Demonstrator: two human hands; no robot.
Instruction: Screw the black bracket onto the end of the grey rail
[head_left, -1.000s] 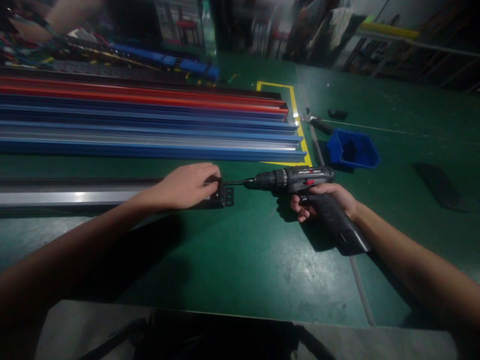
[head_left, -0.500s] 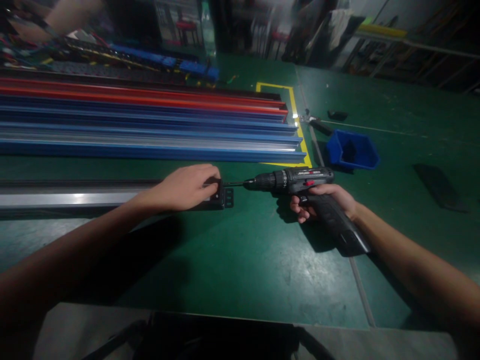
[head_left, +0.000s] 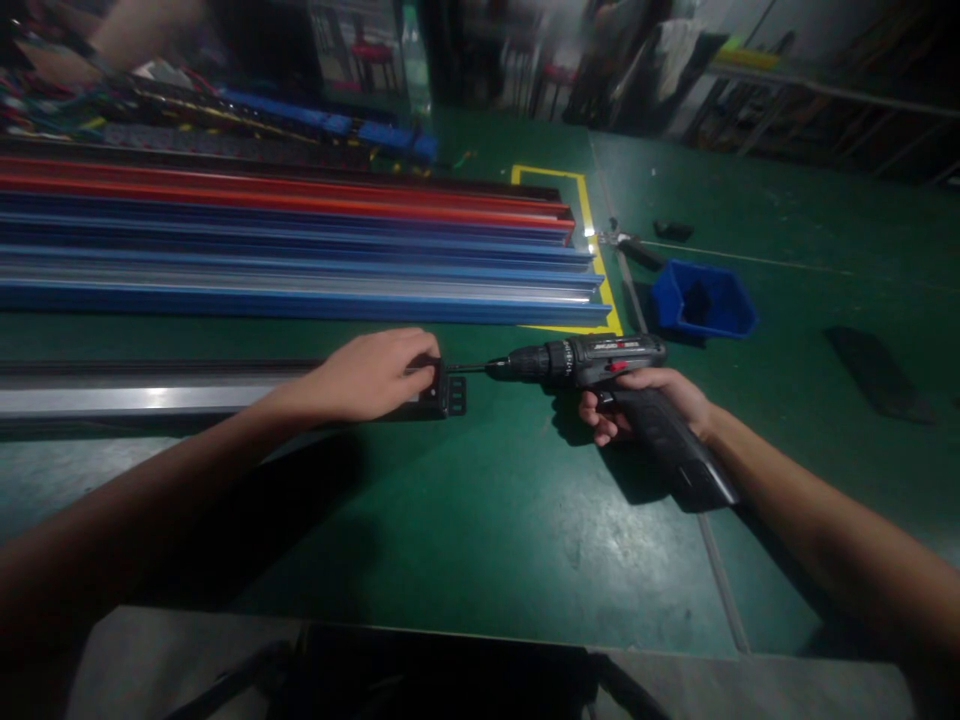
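Note:
A long dark metal rail (head_left: 150, 398) lies across the green table (head_left: 487, 520), ending in a black end bracket (head_left: 448, 392). My left hand (head_left: 371, 375) is closed over the rail's end, fingers pressing the bracket. My right hand (head_left: 652, 400) grips the handle of a black cordless drill (head_left: 600, 362) held level. The drill's bit points left and touches the bracket's end face.
A stack of long blue, red and silver rails (head_left: 300, 250) lies behind, over yellow floor-tape marking (head_left: 592, 250). A blue bin (head_left: 703, 300) stands right of it, with pliers (head_left: 630, 245) beyond. A dark flat piece (head_left: 877, 372) lies far right. Another person's arm (head_left: 112, 35) shows top left.

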